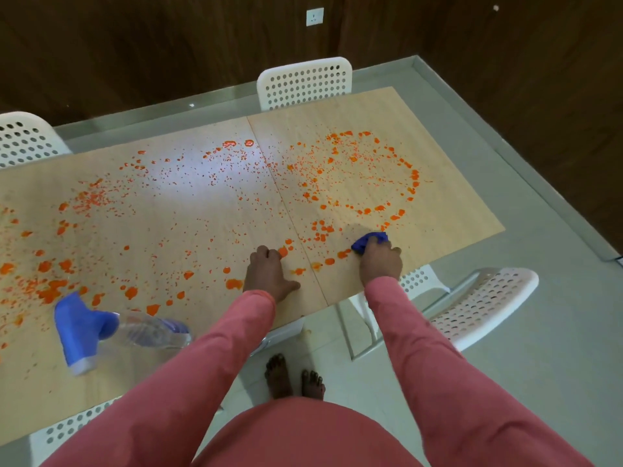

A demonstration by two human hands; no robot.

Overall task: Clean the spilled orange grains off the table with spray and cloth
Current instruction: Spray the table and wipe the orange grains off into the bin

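Observation:
Orange grains (pixel 354 170) lie scattered in rings and clumps across the light wooden table (pixel 188 210). My right hand (pixel 381 262) grips a bunched blue cloth (pixel 369 241) and presses it on the table near the front right edge. Just behind the cloth the wood shows a wiped patch. My left hand (pixel 269 274) rests on the table near the middle seam with its fingers curled under and its thumb out, holding nothing. A clear spray bottle (pixel 111 326) with a blue head lies on its side at the front left of the table.
White perforated chairs stand around the table: one at the far side (pixel 303 82), one at the far left (pixel 23 136), one at the right (pixel 472 305), one at the near left (pixel 67 429). My bare feet (pixel 293 379) stand on the pale floor by the table edge.

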